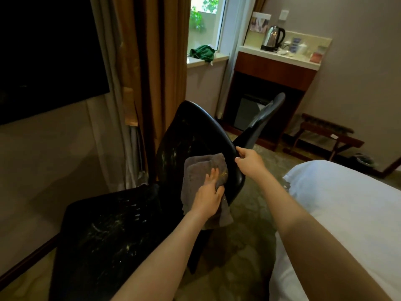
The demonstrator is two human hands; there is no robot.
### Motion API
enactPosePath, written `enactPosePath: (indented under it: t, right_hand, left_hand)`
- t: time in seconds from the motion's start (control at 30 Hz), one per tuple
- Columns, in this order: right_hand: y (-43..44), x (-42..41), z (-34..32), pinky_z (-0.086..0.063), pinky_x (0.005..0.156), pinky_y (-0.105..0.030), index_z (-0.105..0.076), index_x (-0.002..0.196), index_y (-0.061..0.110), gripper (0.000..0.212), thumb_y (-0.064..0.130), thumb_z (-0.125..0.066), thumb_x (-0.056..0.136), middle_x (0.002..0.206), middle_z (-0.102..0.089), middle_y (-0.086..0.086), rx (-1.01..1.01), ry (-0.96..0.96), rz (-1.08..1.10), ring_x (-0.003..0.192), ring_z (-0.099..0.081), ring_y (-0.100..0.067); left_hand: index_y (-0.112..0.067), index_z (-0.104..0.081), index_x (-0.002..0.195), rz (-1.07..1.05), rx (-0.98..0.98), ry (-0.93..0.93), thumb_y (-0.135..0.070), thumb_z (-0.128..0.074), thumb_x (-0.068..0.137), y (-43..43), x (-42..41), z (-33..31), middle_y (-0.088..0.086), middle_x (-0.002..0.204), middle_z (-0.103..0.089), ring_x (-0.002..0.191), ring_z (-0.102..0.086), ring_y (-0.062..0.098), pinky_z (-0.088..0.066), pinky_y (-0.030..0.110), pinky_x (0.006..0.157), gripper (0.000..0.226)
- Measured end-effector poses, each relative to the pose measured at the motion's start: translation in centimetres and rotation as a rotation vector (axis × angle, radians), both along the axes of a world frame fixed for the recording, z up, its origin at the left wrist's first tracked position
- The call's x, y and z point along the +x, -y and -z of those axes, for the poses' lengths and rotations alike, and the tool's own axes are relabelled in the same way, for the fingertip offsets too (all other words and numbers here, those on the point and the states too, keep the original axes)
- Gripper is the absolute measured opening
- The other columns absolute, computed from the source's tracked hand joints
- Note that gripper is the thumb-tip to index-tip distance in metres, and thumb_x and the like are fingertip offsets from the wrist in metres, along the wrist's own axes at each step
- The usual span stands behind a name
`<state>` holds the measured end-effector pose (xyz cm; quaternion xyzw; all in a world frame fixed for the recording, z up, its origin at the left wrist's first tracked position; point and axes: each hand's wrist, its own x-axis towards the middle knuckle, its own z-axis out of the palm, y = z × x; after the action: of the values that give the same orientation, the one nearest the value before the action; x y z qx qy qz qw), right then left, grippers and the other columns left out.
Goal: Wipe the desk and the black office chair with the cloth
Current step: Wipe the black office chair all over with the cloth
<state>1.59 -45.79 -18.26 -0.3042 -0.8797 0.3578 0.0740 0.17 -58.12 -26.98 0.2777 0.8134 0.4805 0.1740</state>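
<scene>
Head view, looking down and forward.

Black office chair (191, 135): stands on the patterned carpet (249, 240), between the wall and the bed (347, 203). Seat (104, 235) is nearest the camera, at lower left; the backrest (173, 153) rises behind it. Both surfaces carry pale specks and smears. A dark curved part of the chair sticks up toward the right, behind the backrest.

Cloth (195, 170): grey, folded, lying against the front face of the backrest near its right edge. A loose end hangs down below the wrist.

Left hand (208, 192): laid on the cloth, fingers fairly straight and pointing up, thumb spread toward the right on a fold. It presses the cloth to the backrest; the palm is flat rather than closed round it.

Right hand (249, 161): at the right rim of the backrest, just beside the cloth. Thumb above and fingers curled round the rim, so it grips the chair edge.

Surroundings: white sheet on the bed at right. Brown curtain (156, 61) behind the chair. A large dark screen (43, 51) is on the left wall. A green rag (201, 53) lies on the window sill (208, 60). A steel kettle (273, 38) stands on the far counter (260, 50), among small items too blurred to identify. A wooden luggage rack (325, 133) stands by the right wall.
</scene>
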Motion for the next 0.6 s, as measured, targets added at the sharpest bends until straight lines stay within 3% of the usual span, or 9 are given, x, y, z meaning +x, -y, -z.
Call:
enactPosePath:
  t: [0.1,0.23,0.3,0.37,0.47,0.6]
  right_hand:
    - [-1.1,-1.5,-0.7,-0.042,0.083,-0.024,-0.040,0.143,0.016,0.049,0.008,-0.046,0.096,0.133,-0.055,-0.005,-0.002,0.022,-0.063,0.115,-0.054,-0.021]
    - [-3.1,-2.9,-0.8,-0.041,0.086,-0.023,-0.038,0.144,0.015,0.053,0.007,-0.051,0.093,0.133,-0.055,-0.004,-0.029,0.037,-0.142,0.119,-0.053,-0.020]
    - [-4.2,-3.4,-0.5,-0.040,0.089,-0.022,-0.039,0.144,0.014,0.054,0.008,-0.053,0.092,0.138,-0.051,-0.003,-0.019,0.037,-0.194,0.122,-0.051,-0.019]
    - [-5.3,-4.1,-0.3,-0.041,0.088,-0.022,-0.041,0.142,0.014,0.053,0.010,-0.055,0.092,0.138,-0.051,-0.002,-0.034,0.024,-0.231,0.120,-0.052,-0.018]
    - [-6.4,-5.5,-0.5,-0.038,0.083,-0.021,-0.045,0.139,0.014,0.051,0.011,-0.059,0.090,0.134,-0.054,-0.004,-0.030,0.014,-0.273,0.119,-0.052,-0.019]
    - [-7.3,-7.0,-0.2,-0.045,0.086,-0.024,-0.049,0.136,0.013,0.049,0.011,-0.061,0.089,0.129,-0.058,-0.003,-0.053,0.006,-0.313,0.110,-0.057,-0.017]
  left_hand:
    - [-0.019,-0.011,0.151,-0.106,0.061,0.043,-0.021,-0.032,0.102,-1.6,-1.5,-0.1,-0.003,0.158,-0.008,0.146,-0.003,0.018,-0.010,0.030,0.117,0.053]
    - [-0.016,-0.028,0.147,-0.374,0.252,0.292,-0.024,-0.032,0.101,-3.9,-4.4,-1.4,0.010,0.146,-0.039,0.136,-0.034,0.026,-0.026,0.033,0.111,0.047]
    - [-0.018,-0.032,0.146,-0.441,0.275,0.333,-0.025,-0.032,0.101,-5.2,-5.1,-1.8,0.009,0.142,-0.045,0.133,-0.039,0.028,-0.031,0.038,0.112,0.046]
    - [-0.020,-0.029,0.147,-0.412,0.269,0.258,-0.026,-0.033,0.101,-6.4,-5.3,-2.2,0.008,0.147,-0.039,0.139,-0.031,0.028,-0.027,0.042,0.114,0.047]
    - [-0.018,-0.021,0.149,-0.331,0.274,0.109,-0.023,-0.033,0.102,-7.6,-5.7,-3.0,0.000,0.155,-0.020,0.145,-0.010,0.019,-0.014,0.031,0.117,0.049]
    - [-0.019,-0.014,0.150,-0.283,0.206,0.007,-0.021,-0.032,0.102,-8.5,-7.5,-2.8,-0.002,0.157,-0.013,0.145,-0.003,0.017,-0.010,0.029,0.116,0.051]
